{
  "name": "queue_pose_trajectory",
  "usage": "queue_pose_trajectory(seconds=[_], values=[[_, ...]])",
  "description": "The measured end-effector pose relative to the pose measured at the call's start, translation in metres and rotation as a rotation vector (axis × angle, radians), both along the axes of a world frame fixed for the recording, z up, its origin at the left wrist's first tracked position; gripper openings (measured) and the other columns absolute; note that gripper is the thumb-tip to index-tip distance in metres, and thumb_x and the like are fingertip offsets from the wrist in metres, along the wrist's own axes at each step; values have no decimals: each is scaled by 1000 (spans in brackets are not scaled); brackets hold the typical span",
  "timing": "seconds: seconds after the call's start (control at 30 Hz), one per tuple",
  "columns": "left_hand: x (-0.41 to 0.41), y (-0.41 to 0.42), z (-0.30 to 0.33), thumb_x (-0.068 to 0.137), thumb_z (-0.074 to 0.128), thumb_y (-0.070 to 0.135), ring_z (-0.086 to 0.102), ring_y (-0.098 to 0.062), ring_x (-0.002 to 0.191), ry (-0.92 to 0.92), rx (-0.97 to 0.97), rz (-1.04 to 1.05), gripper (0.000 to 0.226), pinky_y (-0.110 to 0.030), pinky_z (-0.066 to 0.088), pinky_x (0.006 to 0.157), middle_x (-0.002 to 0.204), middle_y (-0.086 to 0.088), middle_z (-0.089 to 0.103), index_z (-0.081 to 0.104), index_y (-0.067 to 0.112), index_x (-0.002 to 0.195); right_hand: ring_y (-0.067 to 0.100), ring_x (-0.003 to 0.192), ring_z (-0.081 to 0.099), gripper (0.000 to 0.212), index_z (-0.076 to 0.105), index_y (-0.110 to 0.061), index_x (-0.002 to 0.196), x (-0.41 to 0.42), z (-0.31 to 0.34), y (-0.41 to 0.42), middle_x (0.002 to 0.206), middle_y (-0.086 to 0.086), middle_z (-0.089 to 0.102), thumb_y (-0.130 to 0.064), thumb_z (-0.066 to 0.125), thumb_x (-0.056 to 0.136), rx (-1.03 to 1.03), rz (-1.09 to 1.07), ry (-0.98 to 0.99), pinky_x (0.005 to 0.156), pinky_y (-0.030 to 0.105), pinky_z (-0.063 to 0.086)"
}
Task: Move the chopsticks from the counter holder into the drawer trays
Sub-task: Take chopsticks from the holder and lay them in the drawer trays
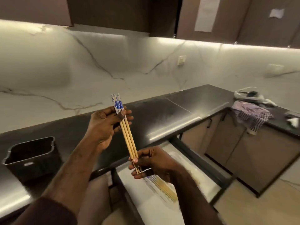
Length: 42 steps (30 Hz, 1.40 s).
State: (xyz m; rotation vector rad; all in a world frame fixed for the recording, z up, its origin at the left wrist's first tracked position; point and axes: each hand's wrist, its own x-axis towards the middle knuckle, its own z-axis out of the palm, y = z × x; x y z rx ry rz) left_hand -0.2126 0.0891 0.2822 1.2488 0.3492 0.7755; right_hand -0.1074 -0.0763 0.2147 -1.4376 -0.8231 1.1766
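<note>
Both hands hold a small bundle of bamboo chopsticks [128, 137] with blue-and-white patterned tops, tilted over the counter's front edge. My left hand [105, 124] grips them near the patterned tops. My right hand [151, 161] pinches their thin tips. Below my right hand, the open drawer holds a white tray [183, 161] with several more chopsticks [162, 187] lying in it, blurred. The black counter holder [32, 156] stands at the left on the dark counter; its inside looks dark and I cannot tell what is in it.
The dark counter [162, 114] runs along a marble backsplash and turns a corner at the right. A striped cloth [251, 114] hangs over that right counter edge, with a white plastic bag [250, 95] behind it. Lower cabinet doors [243, 146] stand beyond the drawer.
</note>
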Motion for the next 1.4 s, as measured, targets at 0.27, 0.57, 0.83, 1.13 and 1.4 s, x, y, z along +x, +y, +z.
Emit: queue_pose_trajectory(seconds=[0.27, 0.57, 0.83, 1.13, 1.4], values=[[88, -131, -7, 89, 62, 7, 73, -30, 92, 56, -10, -209, 21, -40, 61, 74, 99, -14, 75, 66, 4, 110, 24, 82, 72, 13, 75, -5, 100, 51, 5, -149, 94, 15, 76, -8, 69, 89, -69, -182, 14, 79, 39, 61], [161, -192, -34, 89, 62, 8, 74, -30, 90, 100, -14, -337, 23, -42, 61, 76, 97, -15, 75, 66, 6, 111, 24, 83, 71, 21, 71, 1, 107, 95, -10, -213, 96, 15, 75, -7, 69, 88, -145, -380, 18, 81, 42, 61], [235, -180, -81, 87, 63, 14, 74, -32, 90, 163, -114, -340, 26, -48, 60, 79, 97, -17, 75, 66, 6, 112, 27, 95, 74, 25, 70, -2, 112, 172, -42, -198, 104, 15, 75, -11, 69, 89, -279, -425, -5, 73, 38, 63], [326, -132, -165, 88, 62, 10, 74, -29, 88, 327, -300, -251, 21, -39, 62, 69, 95, -18, 75, 67, 3, 107, 22, 98, 73, 22, 72, -5, 107, 276, -101, -152, 107, 13, 75, -14, 71, 88, -509, -360, 37, 80, 43, 62], [354, -114, -237, 92, 60, 8, 72, -28, 94, 526, -385, -186, 13, -40, 59, 77, 98, -14, 75, 65, 6, 104, 25, 104, 70, 32, 68, -3, 120, 320, -150, -116, 116, 14, 70, -12, 71, 89, -675, -271, 57, 77, 41, 63]])
